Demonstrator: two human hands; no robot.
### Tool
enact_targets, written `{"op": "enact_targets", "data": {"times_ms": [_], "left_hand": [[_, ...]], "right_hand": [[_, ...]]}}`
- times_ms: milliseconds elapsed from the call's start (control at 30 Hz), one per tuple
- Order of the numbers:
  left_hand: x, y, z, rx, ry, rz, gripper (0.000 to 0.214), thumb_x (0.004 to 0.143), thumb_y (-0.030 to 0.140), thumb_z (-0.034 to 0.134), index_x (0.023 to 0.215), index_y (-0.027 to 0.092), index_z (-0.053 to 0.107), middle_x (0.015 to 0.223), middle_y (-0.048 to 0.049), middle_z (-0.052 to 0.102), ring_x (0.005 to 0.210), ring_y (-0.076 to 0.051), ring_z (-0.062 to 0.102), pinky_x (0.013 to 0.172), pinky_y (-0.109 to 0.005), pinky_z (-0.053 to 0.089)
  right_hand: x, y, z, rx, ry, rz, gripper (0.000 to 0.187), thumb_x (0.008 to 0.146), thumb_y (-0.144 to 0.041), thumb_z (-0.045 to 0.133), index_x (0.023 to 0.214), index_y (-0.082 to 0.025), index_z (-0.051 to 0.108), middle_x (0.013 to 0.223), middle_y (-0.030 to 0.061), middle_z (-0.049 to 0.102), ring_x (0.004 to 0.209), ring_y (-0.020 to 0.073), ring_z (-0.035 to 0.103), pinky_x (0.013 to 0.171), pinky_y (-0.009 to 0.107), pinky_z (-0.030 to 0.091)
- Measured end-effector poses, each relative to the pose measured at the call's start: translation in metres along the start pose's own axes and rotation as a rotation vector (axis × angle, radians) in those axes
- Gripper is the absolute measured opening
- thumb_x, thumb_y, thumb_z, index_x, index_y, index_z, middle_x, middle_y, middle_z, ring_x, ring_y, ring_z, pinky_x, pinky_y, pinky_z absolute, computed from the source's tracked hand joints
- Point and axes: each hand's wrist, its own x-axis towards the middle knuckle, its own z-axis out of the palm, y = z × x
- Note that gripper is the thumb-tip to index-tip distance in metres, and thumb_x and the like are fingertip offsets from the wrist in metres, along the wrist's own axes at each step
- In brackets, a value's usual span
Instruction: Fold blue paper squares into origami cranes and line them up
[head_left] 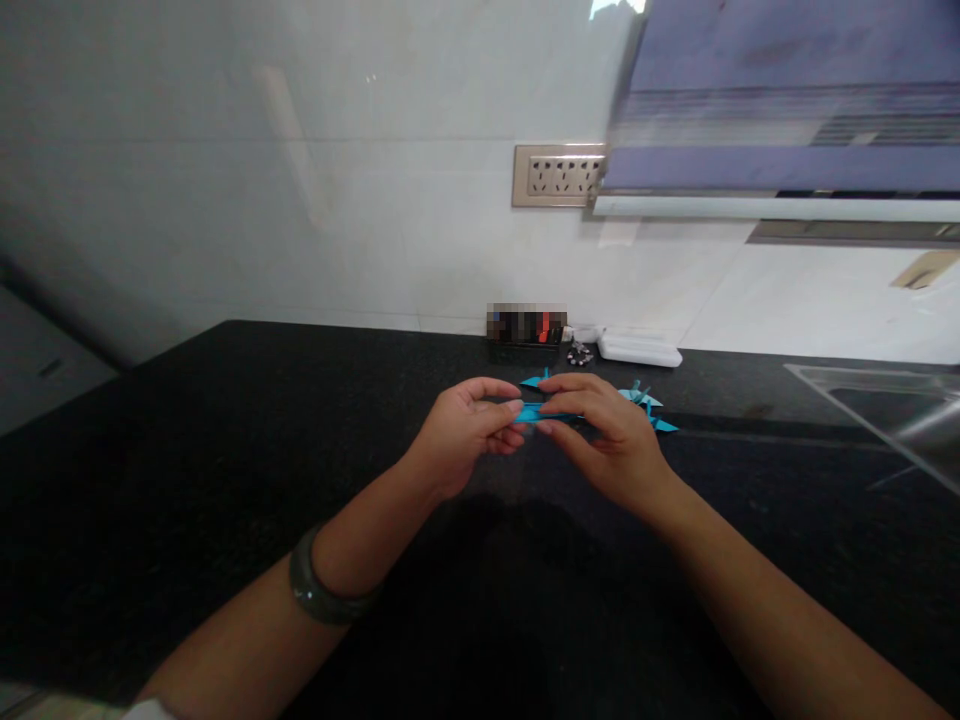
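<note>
The left hand (466,430) pinches the paper (529,412), likely light, easily creased, best edge-held; the right hand (613,430) is narrow, its grip unclear.

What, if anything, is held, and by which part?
Blue folded paper: the left hand pinches its left end; the right hand is at its right part, though its grip is unclear.
</note>
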Motion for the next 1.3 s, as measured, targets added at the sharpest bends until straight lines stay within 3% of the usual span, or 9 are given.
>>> {"op": "enact_targets", "data": {"times_ms": [233,400,500,633,733,1067,1300], "left_hand": [[-0.003,0.003,0.001,-0.016,-0.019,-0.066,0.015,0.071,0.019,0.062,0.082,0.013,0.054,0.058,0.0002,0.060,0.046,-0.006,0.055,0.048,-0.017,0.046],[-0.005,0.002,0.002,0.025,-0.045,-0.036,0.019,0.071,0.027,0.063,0.082,0.013,0.055,0.060,0.0003,0.060,0.048,-0.007,0.056,0.050,-0.019,0.046],[-0.005,0.000,0.003,0.149,-0.045,0.113,0.028,0.071,0.035,0.062,0.087,0.013,0.059,0.066,-0.0022,0.062,0.056,-0.010,0.058,0.055,-0.023,0.049],[-0.004,-0.002,0.001,0.520,0.026,0.594,0.030,0.061,0.030,0.071,0.089,0.018,0.067,0.099,-0.0085,0.062,0.090,-0.018,0.058,0.073,-0.028,0.049],[-0.004,-0.002,-0.002,0.726,0.068,0.791,0.018,0.069,0.027,0.065,0.085,0.020,0.069,0.091,-0.0064,0.066,0.087,-0.016,0.059,0.079,-0.030,0.047],[-0.013,0.011,0.001,0.852,0.055,0.916,0.013,0.077,0.024,0.057,0.080,0.018,0.068,0.078,-0.0052,0.068,0.073,-0.014,0.061,0.069,-0.025,0.048],[-0.017,0.018,0.000,0.873,0.025,0.919,0.013,0.077,0.023,0.056,0.078,0.019,0.068,0.078,-0.0055,0.069,0.072,-0.014,0.062,0.069,-0.025,0.048]], "right_hand": [[0.001,0.002,-0.003,-0.055,-0.025,-0.090,0.015,0.076,-0.019,0.060,0.091,-0.018,0.061,0.091,0.0076,0.065,0.088,0.0178,0.058,0.077,0.033,0.047],[0.000,0.002,0.000,-0.090,-0.023,-0.098,0.012,0.078,-0.019,0.057,0.089,-0.020,0.061,0.086,0.0050,0.066,0.084,0.0175,0.059,0.075,0.034,0.047],[0.000,0.004,-0.001,-0.089,-0.005,-0.062,0.011,0.079,-0.019,0.056,0.088,-0.022,0.062,0.085,0.0047,0.066,0.083,0.0176,0.059,0.075,0.036,0.046],[0.002,0.002,-0.005,-0.068,0.057,-0.016,0.012,0.078,-0.019,0.056,0.088,-0.022,0.062,0.084,0.0045,0.066,0.081,0.0178,0.059,0.073,0.036,0.046],[0.005,-0.002,-0.009,-0.061,0.065,-0.004,0.011,0.078,-0.019,0.057,0.087,-0.022,0.062,0.082,0.0045,0.066,0.079,0.0173,0.059,0.071,0.034,0.047],[0.011,-0.014,-0.017,-0.031,0.068,-0.033,0.009,0.078,-0.019,0.058,0.086,-0.020,0.061,0.081,0.0043,0.066,0.079,0.0168,0.059,0.072,0.035,0.047],[0.012,-0.020,-0.021,0.004,0.041,-0.015,0.005,0.078,-0.019,0.056,0.081,-0.020,0.061,0.076,0.0034,0.065,0.076,0.0162,0.058,0.070,0.033,0.046]]}}
